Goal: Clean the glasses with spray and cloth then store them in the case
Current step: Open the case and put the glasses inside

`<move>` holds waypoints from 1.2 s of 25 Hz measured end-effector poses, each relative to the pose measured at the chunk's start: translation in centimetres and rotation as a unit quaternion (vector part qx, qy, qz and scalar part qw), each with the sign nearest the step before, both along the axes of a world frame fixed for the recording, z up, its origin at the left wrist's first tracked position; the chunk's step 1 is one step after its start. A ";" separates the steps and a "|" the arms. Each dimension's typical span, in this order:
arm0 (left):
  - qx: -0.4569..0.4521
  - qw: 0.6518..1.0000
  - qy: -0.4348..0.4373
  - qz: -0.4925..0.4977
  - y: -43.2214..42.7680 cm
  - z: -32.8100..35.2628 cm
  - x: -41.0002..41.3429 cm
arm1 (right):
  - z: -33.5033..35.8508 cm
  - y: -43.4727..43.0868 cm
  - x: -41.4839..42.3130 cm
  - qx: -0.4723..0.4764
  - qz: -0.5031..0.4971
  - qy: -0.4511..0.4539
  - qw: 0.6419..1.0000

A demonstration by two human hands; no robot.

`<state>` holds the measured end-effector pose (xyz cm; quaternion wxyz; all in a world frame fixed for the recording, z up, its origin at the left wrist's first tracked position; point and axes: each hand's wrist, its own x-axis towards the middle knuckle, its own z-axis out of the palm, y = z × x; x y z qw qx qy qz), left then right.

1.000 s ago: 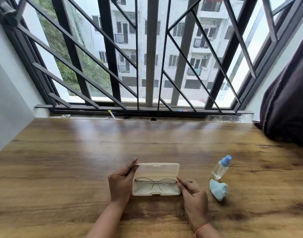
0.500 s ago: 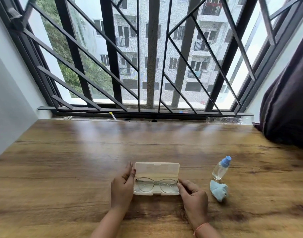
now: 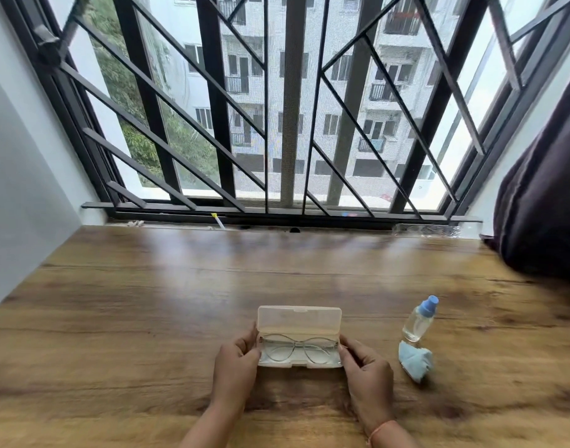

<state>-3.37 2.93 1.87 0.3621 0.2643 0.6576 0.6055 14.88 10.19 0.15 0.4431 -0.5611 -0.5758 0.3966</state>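
A translucent glasses case (image 3: 299, 321) lies open on the wooden table, lid upright at the back. Clear-framed glasses (image 3: 298, 349) lie folded inside its lower tray. My left hand (image 3: 236, 363) grips the tray's left end, fingers curled at its edge. My right hand (image 3: 366, 367) holds the tray's right end the same way. A small spray bottle (image 3: 419, 320) with a blue cap stands to the right of the case. A crumpled light blue cloth (image 3: 415, 360) lies just in front of the bottle.
The wooden table (image 3: 148, 302) runs back to a barred window (image 3: 286, 108). A dark curtain (image 3: 545, 195) hangs over the far right corner. A white wall (image 3: 22, 189) borders the left side.
My left hand slid down from the lid's left edge to the tray's left end. The lid stays upright. My right hand stays at the right end.
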 end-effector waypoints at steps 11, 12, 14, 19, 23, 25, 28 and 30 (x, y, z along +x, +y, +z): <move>0.056 0.996 -0.061 0.032 -0.4 0.9 -1.5 | 2.1 1.9 -3.3 -0.098 0.167 0.089 0.977; 0.061 0.995 -0.065 0.049 -0.6 0.8 -2.0 | 2.9 2.8 -4.8 -0.109 0.205 0.091 0.968; 0.076 0.991 -0.076 0.081 -1.3 0.5 -2.6 | 4.5 4.9 -8.4 -0.134 0.273 0.093 0.948; 0.117 0.985 -0.066 0.110 -2.8 0.8 -2.5 | 5.6 8.2 -19.1 -0.155 0.391 0.027 0.907; 0.051 0.995 -0.077 0.038 -4.3 -0.6 -4.2 | 4.2 7.8 -24.3 -0.197 0.424 0.033 0.883; 0.105 0.987 -0.077 0.094 -4.2 -1.1 -4.1 | 3.5 7.7 -25.2 -0.210 0.427 0.040 0.879; 0.145 0.974 -0.080 0.152 -3.3 0.6 -3.1 | 2.7 8.1 -25.5 -0.216 0.426 0.051 0.877; 0.175 0.964 -0.085 0.182 -3.0 1.2 -2.9 | 2.1 8.3 -25.7 -0.233 0.420 0.066 0.875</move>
